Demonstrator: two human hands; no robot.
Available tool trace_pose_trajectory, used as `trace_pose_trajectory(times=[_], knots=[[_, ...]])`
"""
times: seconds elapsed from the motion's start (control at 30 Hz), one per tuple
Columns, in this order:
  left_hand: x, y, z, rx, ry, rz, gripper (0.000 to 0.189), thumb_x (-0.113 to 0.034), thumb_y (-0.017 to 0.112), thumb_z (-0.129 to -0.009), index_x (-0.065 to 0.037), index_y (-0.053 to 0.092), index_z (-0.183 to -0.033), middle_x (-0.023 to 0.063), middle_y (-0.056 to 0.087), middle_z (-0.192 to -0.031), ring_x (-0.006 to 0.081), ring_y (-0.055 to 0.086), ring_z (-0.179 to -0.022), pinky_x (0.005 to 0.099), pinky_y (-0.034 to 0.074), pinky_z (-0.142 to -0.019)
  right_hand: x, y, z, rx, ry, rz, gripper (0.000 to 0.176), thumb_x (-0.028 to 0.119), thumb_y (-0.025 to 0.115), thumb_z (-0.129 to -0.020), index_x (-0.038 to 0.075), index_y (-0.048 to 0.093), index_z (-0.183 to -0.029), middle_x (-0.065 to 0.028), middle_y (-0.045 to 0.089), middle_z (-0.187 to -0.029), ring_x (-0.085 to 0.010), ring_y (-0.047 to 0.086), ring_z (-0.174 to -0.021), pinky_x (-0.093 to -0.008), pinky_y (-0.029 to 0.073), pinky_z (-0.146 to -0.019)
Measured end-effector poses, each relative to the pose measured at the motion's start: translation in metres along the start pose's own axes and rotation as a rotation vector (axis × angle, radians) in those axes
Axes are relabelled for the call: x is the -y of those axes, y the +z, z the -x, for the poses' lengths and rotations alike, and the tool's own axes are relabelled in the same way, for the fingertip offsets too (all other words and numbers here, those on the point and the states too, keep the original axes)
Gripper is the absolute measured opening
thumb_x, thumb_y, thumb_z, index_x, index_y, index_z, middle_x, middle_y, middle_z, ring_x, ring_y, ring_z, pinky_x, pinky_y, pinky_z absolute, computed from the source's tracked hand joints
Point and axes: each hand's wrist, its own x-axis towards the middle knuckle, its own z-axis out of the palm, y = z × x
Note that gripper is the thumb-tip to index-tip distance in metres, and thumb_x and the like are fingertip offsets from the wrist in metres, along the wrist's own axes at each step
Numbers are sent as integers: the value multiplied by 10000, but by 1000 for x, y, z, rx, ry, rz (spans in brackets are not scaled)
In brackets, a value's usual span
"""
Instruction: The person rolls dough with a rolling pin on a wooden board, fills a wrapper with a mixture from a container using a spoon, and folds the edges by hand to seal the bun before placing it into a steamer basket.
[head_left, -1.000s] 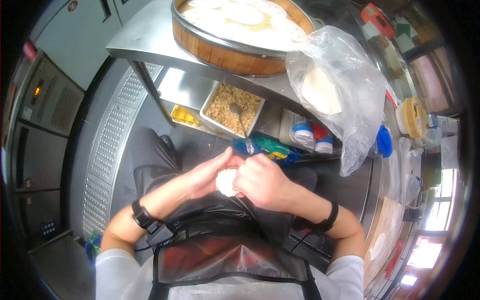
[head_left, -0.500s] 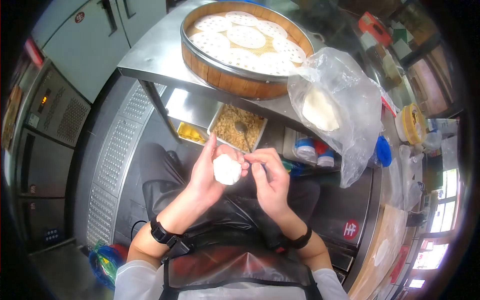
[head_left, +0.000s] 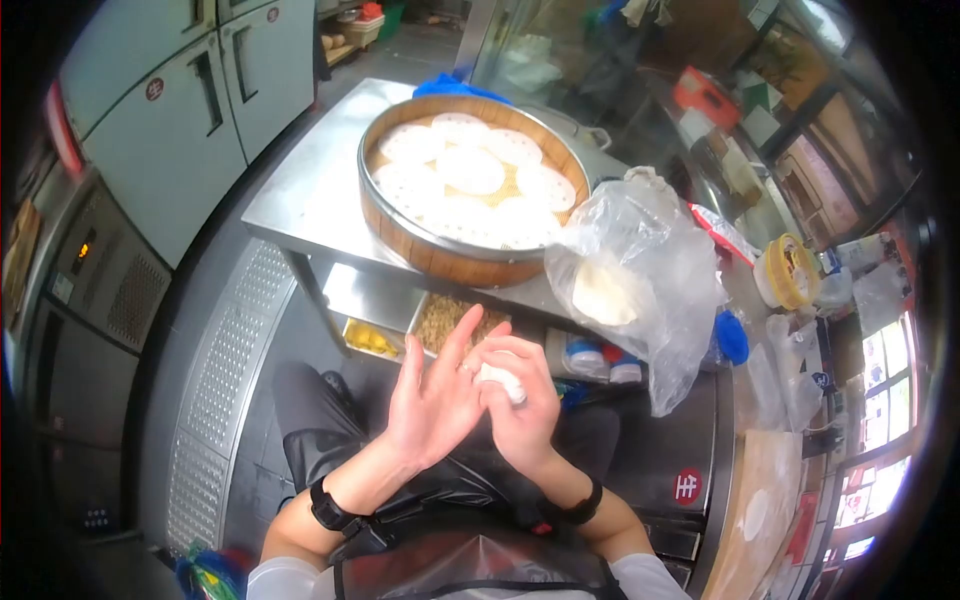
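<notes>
A small piece of white dough (head_left: 502, 382) sits within the curled fingers of my right hand (head_left: 524, 408). My left hand (head_left: 435, 400) is spread with its palm up, right beside it, fingertips close to the dough. Beyond both hands, a round wooden steamer (head_left: 425, 245) stands on the steel table, lined with several perforated white paper rounds (head_left: 470, 170). To its right, a clear plastic bag (head_left: 660, 290) holds a larger lump of white dough (head_left: 605, 293).
Under the steel table (head_left: 300, 205) are a tray of brown crumbly filling (head_left: 437, 322) and a yellow item (head_left: 370, 338). White-capped containers (head_left: 584, 356) stand on the lower shelf. A yellow-rimmed tub (head_left: 790, 270) and a wooden board (head_left: 752, 500) are at right.
The dough has passed from my left palm into my right hand, and my left hand has opened. The view has tilted up, so the steamer and table appear lower.
</notes>
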Motion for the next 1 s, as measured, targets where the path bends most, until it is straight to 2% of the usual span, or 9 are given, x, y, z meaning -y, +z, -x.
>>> trace_pose_trajectory(times=[0.03, 0.1, 0.17, 0.33, 0.47, 0.6, 0.63, 0.73, 1.0], knots=[[-4, 2, 0, 24, 2, -9, 789, -646, 255, -936, -104, 147, -1499, 178, 197, -1524, 279, 270, -1379, 398, 239, -1125, 11, -2, -9, -8, -11, 5, 290, 17, 645, -802, -7, 586, -1085, -159, 576, -1145, -265, 586, -1003, -344, 489, -852], [-13, 0, -1, 52, 18, 3, 766, -609, 337, -939, -103, 177, -1491, 194, 224, -1510, 286, 281, -1376, 402, 246, -1122, 28, -11, -26, -27, 589, -666, 198, 81, 564, -920, -10, 577, -1096, -130, 593, -1120, -199, 587, -996, -324, 486, -860], [-25, -8, 2, -38, 45, -152, 710, -580, 374, -937, -125, 256, -1470, 200, 274, -1491, 285, 339, -1336, 431, 274, -1107, 30, -21, -49, 7, 644, -961, 248, 180, 529, -972, -26, 552, -1109, -106, 604, -1111, -144, 588, -975, -272, 471, -858], [-44, -28, 21, -188, 91, -186, 612, -499, 415, -954, -87, 367, -1403, 213, 520, -1266, 312, 501, -1187, 447, 380, -1029, 30, -35, -124, 36, 320, -334, 144, 117, 569, -925, 4, 624, -994, -71, 639, -1026, -132, 579, -945, -272, 453, -836], [-49, -37, 29, -183, 102, -200, 583, -480, 412, -962, -79, 387, -1384, 200, 563, -1193, 300, 535, -1130, 443, 405, -1004, 7, -17, -164, 158, 5, 111, 119, 110, 605, -863, 24, 639, -936, -95, 622, -964, -225, 600, -936, -309, 448, -840], [-53, -44, 34, -208, 98, -188, 557, -463, 412, -967, -75, 406, -1366, 184, 597, -1121, 285, 566, -1060, 435, 431, -966, -20, 9, -179, 298, -165, 245, 154, 132, 631, -836, 23, 632, -945, -134, 593, -934, -284, 580, -937, -340, 443, -841], [-53, -45, 34, -218, 95, -187, 553, -462, 413, -967, -75, 411, -1362, 181, 602, -1110, 282, 570, -1048, 432, 438, -954, -24, 13, -180, 292, -169, 246, 154, 132, 631, -836, 23, 632, -945, -134, 593, -934, -284, 580, -937, -340, 443, -841], [-54, -48, 36, -228, 94, -184, 543, -459, 412, -969, -74, 424, -1352, 174, 612, -1087, 279, 579, -1030, 424, 447, -934, -30, 16, -187, 627, -38, 323, 215, 196, 581, -883, 24, 635, -998, -149, 604, -986, -282, 564, -1013, -349, 435, -885], [-49, -49, 32, -244, 84, -185, 509, -445, 413, -972, -75, 459, -1319, 166, 623, -1055, 273, 592, -997, 413, 463, -912, -34, 6, -185, 584, 32, 167, 271, 155, 499, -939, 0, 612, -1130, -134, 625, -1146, -244, 571, -1088, -329, 424, -952]])
